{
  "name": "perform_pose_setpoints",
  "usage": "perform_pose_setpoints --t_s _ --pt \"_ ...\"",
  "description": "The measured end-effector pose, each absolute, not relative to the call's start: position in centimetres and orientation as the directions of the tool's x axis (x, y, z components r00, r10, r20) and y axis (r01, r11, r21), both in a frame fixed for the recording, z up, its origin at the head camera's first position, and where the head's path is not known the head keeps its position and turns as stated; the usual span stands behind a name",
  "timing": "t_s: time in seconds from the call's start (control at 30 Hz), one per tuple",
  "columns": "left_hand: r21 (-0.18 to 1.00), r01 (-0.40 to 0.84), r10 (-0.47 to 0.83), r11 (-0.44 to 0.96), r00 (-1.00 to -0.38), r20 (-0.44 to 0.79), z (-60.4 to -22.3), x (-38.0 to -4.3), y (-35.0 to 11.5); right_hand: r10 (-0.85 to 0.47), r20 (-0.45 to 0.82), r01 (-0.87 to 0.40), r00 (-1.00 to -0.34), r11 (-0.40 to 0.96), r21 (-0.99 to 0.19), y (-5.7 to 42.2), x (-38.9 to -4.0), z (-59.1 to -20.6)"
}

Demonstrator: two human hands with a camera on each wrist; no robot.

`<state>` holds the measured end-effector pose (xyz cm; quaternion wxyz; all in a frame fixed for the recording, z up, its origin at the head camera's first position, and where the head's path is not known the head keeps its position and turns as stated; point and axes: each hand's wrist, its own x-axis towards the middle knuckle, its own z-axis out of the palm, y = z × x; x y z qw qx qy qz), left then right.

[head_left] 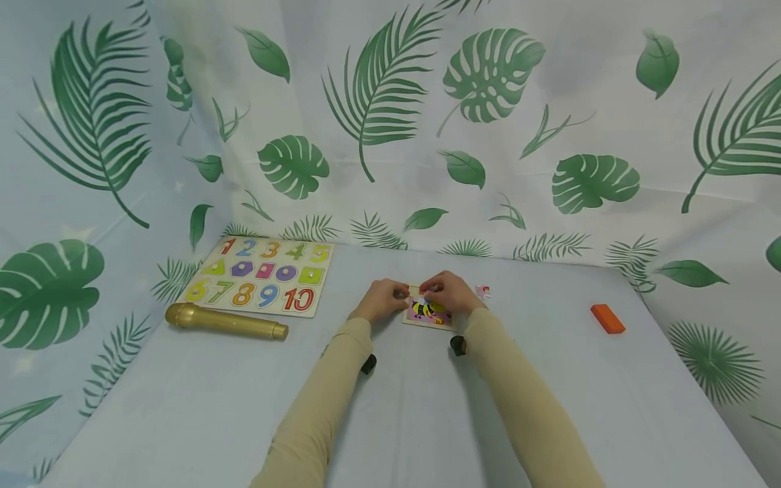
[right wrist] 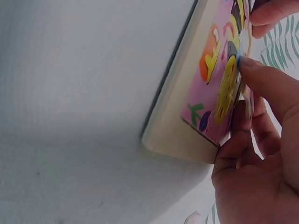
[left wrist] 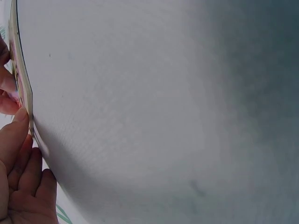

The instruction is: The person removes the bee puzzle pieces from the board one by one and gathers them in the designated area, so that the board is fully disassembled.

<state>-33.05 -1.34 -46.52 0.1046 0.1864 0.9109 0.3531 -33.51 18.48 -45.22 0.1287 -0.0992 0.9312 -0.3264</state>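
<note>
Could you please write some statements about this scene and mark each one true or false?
1. The golden microphone lies nearer the person than the number board. True.
2. The orange block lies left of the bee puzzle. False: the orange block lies to its right.
3. The left hand touches the bee puzzle's edge. True.
4. The right hand grips the golden microphone. False: the right hand is at the bee puzzle.

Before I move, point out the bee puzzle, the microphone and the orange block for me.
Bee puzzle (right wrist: pixel 203 95): right wrist view, on the pink part of its picture.
Microphone (head_left: pixel 234 324): head view, middle of the gold handle.
Orange block (head_left: pixel 607 316): head view, on its top face.
</note>
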Motion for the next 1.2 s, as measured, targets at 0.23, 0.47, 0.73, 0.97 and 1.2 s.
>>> perform_pose_setpoints --t_s 0.23,0.47,0.73,0.97,1.2 --pt "0.679 0.271 0.412 0.682 -0.91 -0.051 -46.5 -32.9 -1.4 -0.272 -0.167 -0.107 -0.948 0.763 -0.638 18.8 -33.5 -45.3" --pt "0.672 0.283 0.416 0.684 -0.908 -0.041 -46.4 -32.9 -1.4 -0.278 -0.169 -0.109 -0.946 0.76 -0.641 18.8 -33.4 -45.2" --pt "0.669 0.28 0.416 0.688 -0.908 -0.049 -46.3 -33.0 -1.4 -0.289 -0.151 -0.131 -0.945 0.761 -0.636 18.9 -33.4 -45.3" --pt "0.67 0.278 0.414 0.688 -0.909 -0.049 -46.3 -33.0 -1.4 -0.281 -0.141 -0.135 -0.949 0.769 -0.625 19.0 -33.6 -45.5" --pt "0.676 0.275 0.419 0.683 -0.906 -0.055 -46.4 -33.1 -1.3 -0.238 -0.167 -0.064 -0.957 0.732 -0.678 19.9 -33.6 -45.6"
